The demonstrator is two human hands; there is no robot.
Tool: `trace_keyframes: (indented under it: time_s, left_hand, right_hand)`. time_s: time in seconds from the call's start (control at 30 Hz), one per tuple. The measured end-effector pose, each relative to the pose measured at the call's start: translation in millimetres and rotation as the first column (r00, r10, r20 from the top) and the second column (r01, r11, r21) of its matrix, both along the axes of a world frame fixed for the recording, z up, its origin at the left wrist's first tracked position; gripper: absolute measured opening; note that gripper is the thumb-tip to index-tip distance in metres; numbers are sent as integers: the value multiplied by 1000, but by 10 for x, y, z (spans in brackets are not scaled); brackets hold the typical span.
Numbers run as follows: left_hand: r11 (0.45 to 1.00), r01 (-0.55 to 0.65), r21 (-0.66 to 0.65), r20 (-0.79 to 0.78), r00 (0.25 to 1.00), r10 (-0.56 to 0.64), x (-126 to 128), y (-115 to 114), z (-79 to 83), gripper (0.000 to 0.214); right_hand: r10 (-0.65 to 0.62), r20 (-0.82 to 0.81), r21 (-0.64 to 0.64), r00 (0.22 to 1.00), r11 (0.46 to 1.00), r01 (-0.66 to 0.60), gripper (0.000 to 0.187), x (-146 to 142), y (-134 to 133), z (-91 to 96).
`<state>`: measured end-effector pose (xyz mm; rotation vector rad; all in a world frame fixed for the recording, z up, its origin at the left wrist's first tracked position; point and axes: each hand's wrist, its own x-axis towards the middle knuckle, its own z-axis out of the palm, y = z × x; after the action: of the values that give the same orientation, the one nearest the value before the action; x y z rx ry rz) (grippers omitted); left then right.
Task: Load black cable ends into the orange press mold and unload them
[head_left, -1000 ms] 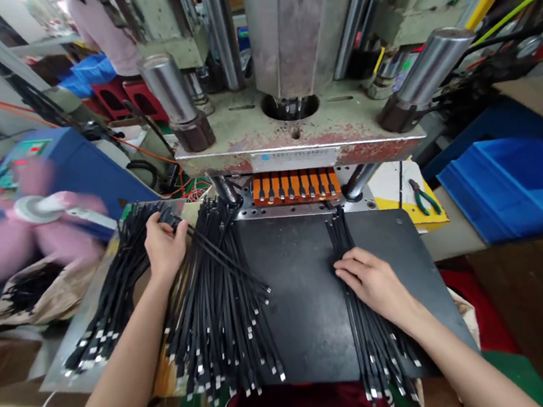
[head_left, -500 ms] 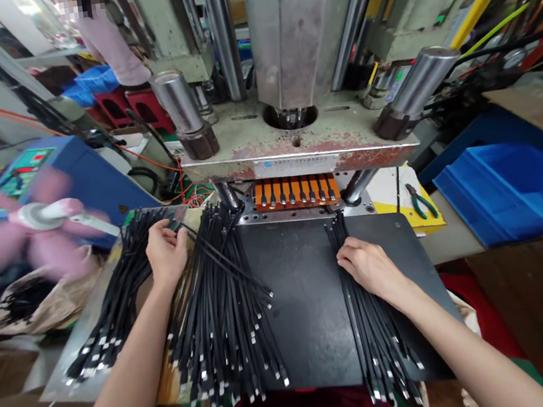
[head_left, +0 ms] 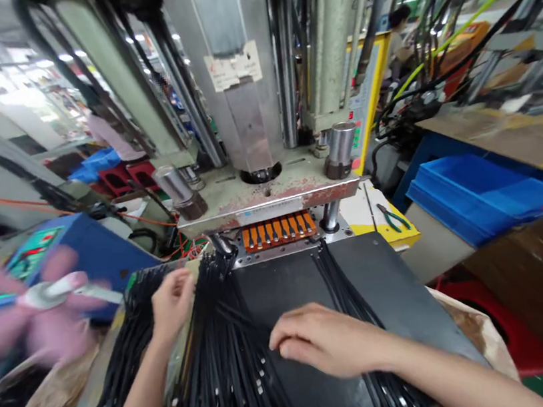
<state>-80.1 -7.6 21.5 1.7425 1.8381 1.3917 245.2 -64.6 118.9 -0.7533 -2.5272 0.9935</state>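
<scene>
My left hand [head_left: 173, 303] is closed, fingers curled, between the left bundle of black cables [head_left: 117, 366] and the middle bundle of black cables [head_left: 224, 372]. Whatever it may pinch is too blurred to make out. My right hand [head_left: 318, 340] hovers over the black work plate [head_left: 293, 288], its fingers bent together at the middle bundle's right edge. Its fingertips meet cables lying slantwise there; any cable between them is hidden. Under my right forearm runs a third bundle of cables [head_left: 341, 284]. Most cables have shiny metal plugs at their near ends.
Behind the plate stands a press [head_left: 271, 200] with an orange mould [head_left: 279, 229] holding several black cable ends. Green-handled pliers [head_left: 395, 218] lie on a yellow-white panel. Blue trays [head_left: 476, 191] are at right. A pink fan [head_left: 52, 295] spins at left; a person [head_left: 110, 135] is beyond.
My right hand has left the right bundle and moved left to the middle bundle's edge. My left hand stays over the cables at left. The view has tilted up.
</scene>
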Motion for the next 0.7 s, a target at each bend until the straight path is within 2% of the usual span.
trace_keyframes:
  time_s: [0.07,0.17,0.23,0.3,0.4,0.57,0.63,0.7]
  left_hand:
    - [962,252,-107,-40,965,-258,173,-3,206,21]
    - [806,548,-224,-76,814,-575,480,28,466,19]
    - [714,656,-246,-77,721,-689,666,97,546,19]
    - [673,701,-238,-54,682,-729,812,205,549,22]
    - [684,706,-184,46,701,-712,941,384,514,27]
    - [770,638,12,342,721,-602,913,487,592,28]
    - [810,585,-43,416,748,-518,837,457,603,31]
    - [851,510,-126,426,802,-418,739,413,560,33]
  right_hand:
    - [24,-57,-12,998,1000,-25,19,-92,-12,24]
    - [-139,-94,-73,986,988,133,22,-69,121,-143]
    - [-266,-111,-167,958,955,246,23,39,247,-304]
    - [-374,-134,-235,918,912,338,25,204,345,-434]
    - [-524,-166,-285,836,837,468,34,506,403,-528]
    - [-686,-182,-347,705,715,607,40,997,440,-629]
    - [-738,-184,-311,649,670,674,40,1165,488,-739]
    - [-800,-162,-224,578,600,768,39,1297,542,-879]
